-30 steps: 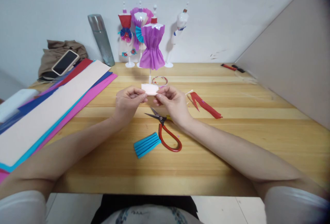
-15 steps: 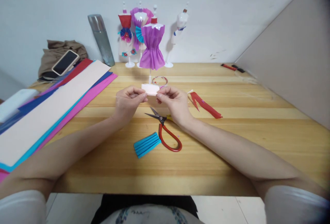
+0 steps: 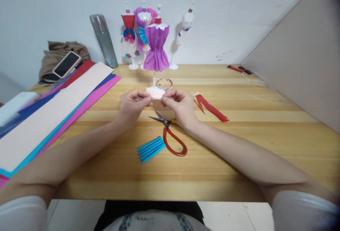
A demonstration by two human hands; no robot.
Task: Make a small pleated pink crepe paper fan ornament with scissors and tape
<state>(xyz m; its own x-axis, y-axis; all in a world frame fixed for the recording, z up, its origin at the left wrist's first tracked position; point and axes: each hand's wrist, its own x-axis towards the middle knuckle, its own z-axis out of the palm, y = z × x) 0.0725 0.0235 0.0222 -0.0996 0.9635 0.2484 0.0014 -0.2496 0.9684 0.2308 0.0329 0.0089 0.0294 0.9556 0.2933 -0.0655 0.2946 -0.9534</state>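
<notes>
Between my hands is a small pale pink paper piece [image 3: 155, 93], in front of the base of a mannequin in a purple pleated paper dress [image 3: 157, 48]. My left hand [image 3: 134, 105] pinches its left end between thumb and fingers. At the right end, my right hand [image 3: 181, 106] pinches it the same way. Open scissors with red handles [image 3: 175, 149] lie just below my hands. A pleated turquoise paper piece [image 3: 151, 149] rests beside the handle. Red paper scraps [image 3: 212, 108] are to the right of my right hand.
Long coloured paper sheets [image 3: 61, 107] cover the left side, near a phone [image 3: 67, 64], brown cloth [image 3: 63, 52] and a bottle [image 3: 103, 39]. More dressed mannequins [image 3: 129, 36] stand by the wall. A ring [image 3: 164, 79] lies behind my hands; a red marker [image 3: 236, 68] is far right.
The pale pink piece looks slightly lower or tilted between my fingers, its upper edge less straight. Both hands keep nearly the same place and grip.
</notes>
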